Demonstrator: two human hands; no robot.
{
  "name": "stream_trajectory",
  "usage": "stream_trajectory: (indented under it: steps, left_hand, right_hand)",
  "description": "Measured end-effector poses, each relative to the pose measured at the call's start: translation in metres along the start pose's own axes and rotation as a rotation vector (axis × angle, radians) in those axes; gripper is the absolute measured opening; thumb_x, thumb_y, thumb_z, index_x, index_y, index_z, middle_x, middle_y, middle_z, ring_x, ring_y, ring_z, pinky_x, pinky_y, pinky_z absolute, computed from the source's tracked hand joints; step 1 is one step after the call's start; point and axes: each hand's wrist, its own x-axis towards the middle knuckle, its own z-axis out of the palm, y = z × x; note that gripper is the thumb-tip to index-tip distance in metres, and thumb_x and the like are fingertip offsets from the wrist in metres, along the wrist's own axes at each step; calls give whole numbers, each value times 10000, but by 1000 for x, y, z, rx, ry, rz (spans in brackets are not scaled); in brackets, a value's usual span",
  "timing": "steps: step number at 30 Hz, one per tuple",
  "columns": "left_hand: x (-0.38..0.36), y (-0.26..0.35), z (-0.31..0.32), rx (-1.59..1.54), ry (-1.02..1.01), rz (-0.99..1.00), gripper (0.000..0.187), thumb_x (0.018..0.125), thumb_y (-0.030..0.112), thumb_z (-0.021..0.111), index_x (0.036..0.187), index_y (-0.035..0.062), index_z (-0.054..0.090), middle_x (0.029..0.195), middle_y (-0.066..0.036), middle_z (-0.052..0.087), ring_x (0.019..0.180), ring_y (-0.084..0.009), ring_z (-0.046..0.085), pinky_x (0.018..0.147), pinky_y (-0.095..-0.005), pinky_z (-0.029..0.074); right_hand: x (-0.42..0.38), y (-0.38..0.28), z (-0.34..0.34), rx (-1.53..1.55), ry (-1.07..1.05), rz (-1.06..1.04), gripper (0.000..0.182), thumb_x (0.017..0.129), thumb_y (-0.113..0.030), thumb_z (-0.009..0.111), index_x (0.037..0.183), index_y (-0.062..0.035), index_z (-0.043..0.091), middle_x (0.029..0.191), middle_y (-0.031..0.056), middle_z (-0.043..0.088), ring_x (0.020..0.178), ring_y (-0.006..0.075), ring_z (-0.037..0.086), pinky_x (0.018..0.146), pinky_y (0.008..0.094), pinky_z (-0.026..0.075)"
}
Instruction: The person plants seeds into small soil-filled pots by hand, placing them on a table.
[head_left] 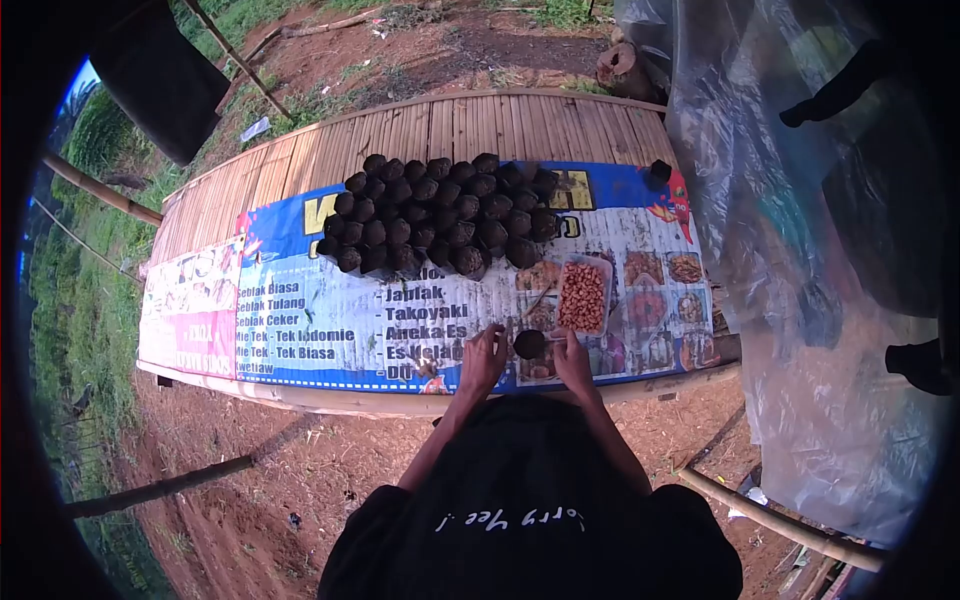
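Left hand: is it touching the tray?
Apart. The head view shows the left hand to the left of the tray, with the printed banner visible in the gap between them.

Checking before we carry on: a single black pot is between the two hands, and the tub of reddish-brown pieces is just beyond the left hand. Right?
Not quite: the head view shows the tub of reddish-brown pieces just beyond the right hand, not the left hand. The single black pot is indeed between the two hands.
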Motion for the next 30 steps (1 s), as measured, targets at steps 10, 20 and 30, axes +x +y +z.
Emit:
stream_trajectory:
  steps: [10,20,30]
  left_hand:
    - [-22,8,-5,-457,-301,-336,563,1016,463,391,1217,-33,566,1100,-224,640,1072,-273,596,920,-372,431]
    - [-5,-34,24,-398,-512,-572,595,1002,498,404,1262,-14,560,1164,-213,628,1173,-272,550,1002,-346,385]
    - [5,6,-4,-113,-110,-84,273,863,239,681,970,-3,611,893,-215,660,813,-383,654,708,-466,512]
  right_hand:
    - [-5,43,47,802,-137,279,551,993,-238,437,1462,16,298,1429,101,435,1320,189,414,1097,330,333]
    - [3,7,37,839,-106,309,584,986,-271,457,1496,-49,279,1389,90,476,1260,193,471,1075,320,356]
    - [-18,-52,-2,-180,7,-60,258,907,-287,614,909,-31,591,779,169,666,736,364,663,651,450,519]
